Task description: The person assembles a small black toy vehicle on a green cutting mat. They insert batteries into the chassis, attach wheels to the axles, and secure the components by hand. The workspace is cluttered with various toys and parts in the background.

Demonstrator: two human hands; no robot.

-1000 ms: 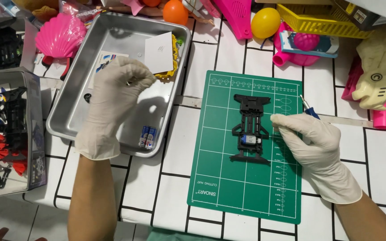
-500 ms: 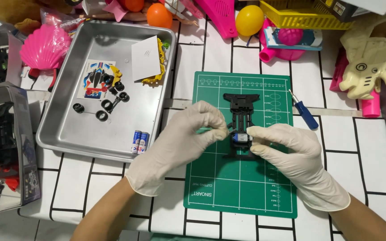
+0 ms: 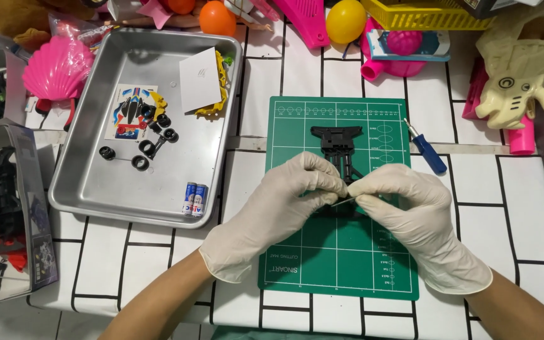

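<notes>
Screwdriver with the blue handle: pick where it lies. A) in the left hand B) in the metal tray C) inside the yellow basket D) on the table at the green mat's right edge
D: the screwdriver lies on the table at the right edge of the mat, touched by neither hand.

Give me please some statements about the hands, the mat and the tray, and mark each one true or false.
1. Both hands, left hand and right hand, wear pale gloves. True.
2. The black toy car chassis lies on the green cutting mat. True.
3. The blue-handled screwdriver is in the right hand. False: it lies at the mat's right edge.
4. The two batteries lie on the mat. False: they lie in the metal tray.
5. The tray holds small black wheels. True.
</notes>
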